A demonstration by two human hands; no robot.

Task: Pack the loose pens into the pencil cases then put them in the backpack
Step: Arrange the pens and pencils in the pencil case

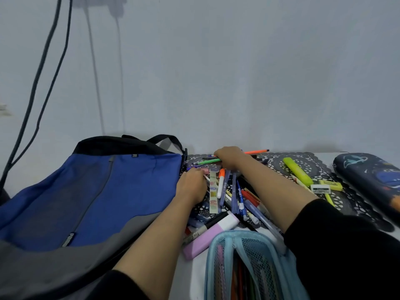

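A heap of loose pens (236, 195) lies on a dark lace mat (311, 165) in the middle of the table. My right hand (230, 158) reaches to the far end of the heap and curls over a green pen (205, 162) and an orange pen (257, 151). My left hand (191, 186) rests on the heap's left edge, fingers bent onto pens beside the backpack. A light blue mesh pencil case (249, 267) lies open at the near edge with pens inside. A dark blue printed pencil case (368, 176) lies shut at the far right. The blue and grey backpack (86, 191) lies flat on the left.
A yellow highlighter (297, 171), a white eraser (321, 189) and a yellow eraser (331, 185) lie on the mat's right part. A pink-and-white case (207, 237) and a patterned ruler (213, 191) lie in the heap. Black cables (43, 72) hang down the wall at left.
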